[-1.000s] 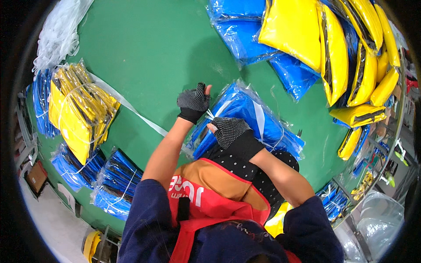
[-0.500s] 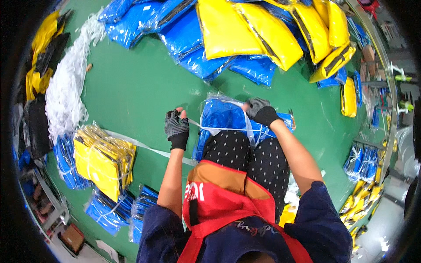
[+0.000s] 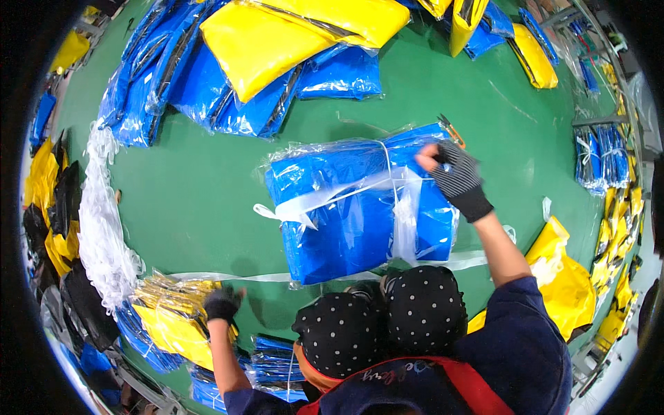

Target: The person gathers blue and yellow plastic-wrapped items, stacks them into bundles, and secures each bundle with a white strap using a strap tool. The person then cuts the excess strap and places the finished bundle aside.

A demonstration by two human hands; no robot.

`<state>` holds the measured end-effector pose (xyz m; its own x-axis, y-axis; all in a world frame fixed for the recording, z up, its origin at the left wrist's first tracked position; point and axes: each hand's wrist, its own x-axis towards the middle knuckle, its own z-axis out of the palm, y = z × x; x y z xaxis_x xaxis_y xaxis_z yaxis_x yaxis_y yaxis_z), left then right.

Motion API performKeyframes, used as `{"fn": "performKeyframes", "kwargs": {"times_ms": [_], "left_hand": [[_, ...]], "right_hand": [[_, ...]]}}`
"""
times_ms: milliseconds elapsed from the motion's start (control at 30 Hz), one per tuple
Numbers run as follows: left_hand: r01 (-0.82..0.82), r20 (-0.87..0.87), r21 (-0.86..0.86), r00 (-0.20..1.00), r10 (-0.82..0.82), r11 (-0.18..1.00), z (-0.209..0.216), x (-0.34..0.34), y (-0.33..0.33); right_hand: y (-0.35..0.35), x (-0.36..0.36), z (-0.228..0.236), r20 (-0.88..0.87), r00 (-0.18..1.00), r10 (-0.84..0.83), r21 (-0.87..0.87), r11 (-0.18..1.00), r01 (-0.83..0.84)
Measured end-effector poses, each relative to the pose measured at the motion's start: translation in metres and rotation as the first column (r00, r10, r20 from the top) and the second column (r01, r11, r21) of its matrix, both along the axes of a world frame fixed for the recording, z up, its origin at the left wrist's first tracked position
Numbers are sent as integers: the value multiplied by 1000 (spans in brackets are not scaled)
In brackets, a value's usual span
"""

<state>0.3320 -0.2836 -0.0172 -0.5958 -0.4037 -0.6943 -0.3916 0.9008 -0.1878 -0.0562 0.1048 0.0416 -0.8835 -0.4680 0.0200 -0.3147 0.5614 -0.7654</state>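
A stack of folded blue packages in clear plastic (image 3: 332,238) lies on the floor beyond my knees. White straps (image 3: 407,214) cross over it, with a loose loop at its left side. My right hand (image 3: 458,176), in a striped fingerless glove, is at the stack's right end, fingers curled and pressed together by a strap; what they hold is hidden. A small cutting tool with orange handles (image 3: 453,131) is just beyond that hand. My left hand (image 3: 223,304), dark-gloved and smeared by motion, is beside a tied yellow bundle (image 3: 169,315); its fingers are unclear.
White strapping (image 3: 104,228) lies heaped at the left on the green floor. A strip (image 3: 270,277) runs in front of the blue stack. Yellow packages (image 3: 270,41) and blue ones pile up at the far side. Tied blue bundles (image 3: 600,158) and a yellow sheet (image 3: 564,277) are at the right.
My left hand has moved away from the stack toward the yellow bundle. My right hand remains at the stack's right side. The stack now shows whole, farther from my knees, as the view has shifted.
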Motion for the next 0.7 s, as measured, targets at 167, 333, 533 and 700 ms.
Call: {"fn": "performKeyframes", "kwargs": {"times_ms": [167, 333, 533, 700], "left_hand": [[-20, -779, 181, 607, 156, 983, 46, -96, 55], [681, -846, -38, 368, -387, 732, 90, -214, 126], [506, -771, 290, 626, -115, 812, 62, -108, 108], [101, -292, 189, 956, -42, 977, 63, -14, 62]], "right_hand": [[26, 53, -14, -206, 965, 163, 255, 961, -108], [1, 47, -1, 285, 708, 647, -153, 759, -632], [90, -92, -125, -257, 943, -210, 444, 842, 308], [120, -98, -216, -151, 960, -237, 627, 728, 278]]}}
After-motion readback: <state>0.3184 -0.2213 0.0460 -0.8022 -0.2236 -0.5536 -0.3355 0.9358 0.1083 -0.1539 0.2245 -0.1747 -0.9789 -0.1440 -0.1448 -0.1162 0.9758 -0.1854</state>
